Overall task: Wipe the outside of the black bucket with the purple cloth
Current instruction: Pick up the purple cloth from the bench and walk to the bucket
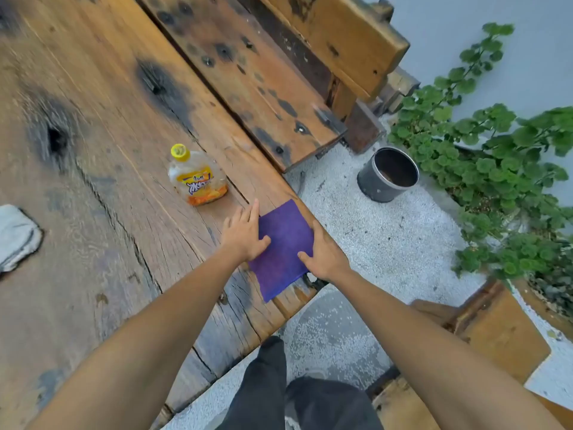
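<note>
The purple cloth (283,248) is lying flat and folded into a neat square near the middle of the frame, right at the edge of the big wooden table (102,187). One corner of the cloth is poking a little past the table edge. The left hand (243,234) is resting on the left side of the cloth, with its fingers stretched out flat on the wood beside it and its thumb pressing down on the purple part. The right hand (324,254) is sitting on the right side of the cloth, with its thumb lying on top and its other fingers curling around the cloth's edge, though I cannot tell if they are gripping it. So the cloth is lying between the two hands, and neither hand is lifting it. The black bucket (387,175) is standing upright on the pale gravel ground, to the upper right of the cloth and well apart from both hands. Its open top is showing a dark inside. Just behind the hands, a little to the upper left, a bottle (198,178) with a yellow cap is standing on the table. A white cloth (17,237) is lying at the far left edge of the frame. Green leafy plants (502,156) are growing on the right side, just beside the bucket. A wooden bench (279,72) is sitting at the top.
</note>
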Demonstrator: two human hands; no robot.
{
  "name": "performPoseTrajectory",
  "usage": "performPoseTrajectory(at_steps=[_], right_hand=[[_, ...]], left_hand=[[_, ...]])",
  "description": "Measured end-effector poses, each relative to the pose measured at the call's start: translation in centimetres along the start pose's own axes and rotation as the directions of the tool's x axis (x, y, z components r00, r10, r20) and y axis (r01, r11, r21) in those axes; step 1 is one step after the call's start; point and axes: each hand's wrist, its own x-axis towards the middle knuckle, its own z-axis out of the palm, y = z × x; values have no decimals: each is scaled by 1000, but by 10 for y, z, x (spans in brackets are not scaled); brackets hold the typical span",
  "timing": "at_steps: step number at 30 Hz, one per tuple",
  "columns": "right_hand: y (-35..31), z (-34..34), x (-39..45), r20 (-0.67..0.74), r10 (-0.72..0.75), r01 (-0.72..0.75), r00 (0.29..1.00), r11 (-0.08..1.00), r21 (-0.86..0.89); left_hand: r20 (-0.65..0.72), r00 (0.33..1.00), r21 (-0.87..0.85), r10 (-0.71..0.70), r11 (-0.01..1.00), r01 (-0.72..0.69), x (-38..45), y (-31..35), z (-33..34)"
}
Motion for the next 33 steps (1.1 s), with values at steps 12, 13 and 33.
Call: performPoseTrajectory(at_steps=[12,13,33], right_hand=[[25,12,41,-51,165,-146,985,953,265],[27,13,42,-42,164,-145,986,948,285],[173,-126,-46,178,34,-173,984,462,870]], left_hand=[[63,995,-91,-83,992,88,34,9,17],[75,995,-102,-69,992,77,35,10,16],[198,949,-712,246,702,-34,36,203,-11]])
